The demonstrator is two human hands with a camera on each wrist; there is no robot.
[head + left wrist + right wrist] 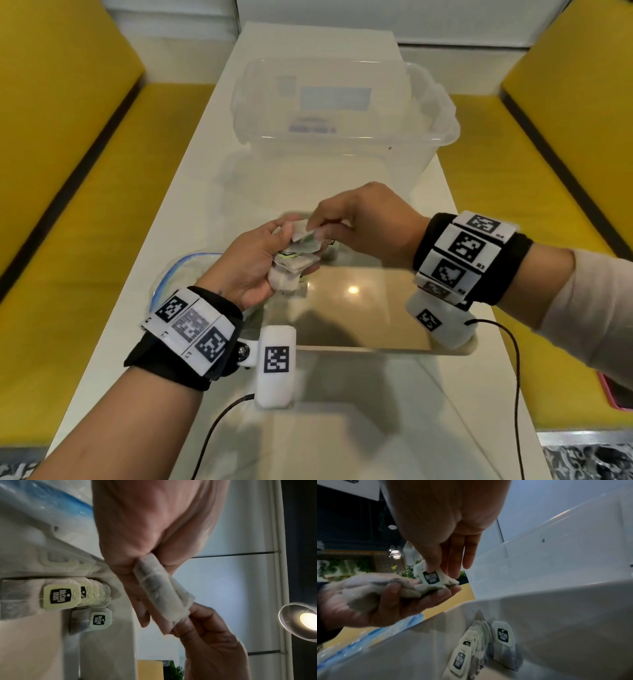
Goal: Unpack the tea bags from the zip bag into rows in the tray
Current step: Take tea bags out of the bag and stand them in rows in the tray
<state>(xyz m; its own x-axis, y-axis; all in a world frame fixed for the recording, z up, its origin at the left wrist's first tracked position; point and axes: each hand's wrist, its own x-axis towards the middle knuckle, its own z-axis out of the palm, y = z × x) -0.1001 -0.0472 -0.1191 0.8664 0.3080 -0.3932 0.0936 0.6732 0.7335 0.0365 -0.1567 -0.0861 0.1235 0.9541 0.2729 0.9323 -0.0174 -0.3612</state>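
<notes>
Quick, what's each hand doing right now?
Left hand: holds a bunch of tea bags in curled fingers.
Right hand: pinches the top tea bag of that bunch.

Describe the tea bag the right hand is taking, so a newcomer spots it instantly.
Start at the tray on the white table. Above its far left corner the left hand grips a bunch of tea bags. The top tea bag is the one: the right hand pinches it by its pale tag, unlike the rows lying in the tray.
</notes>
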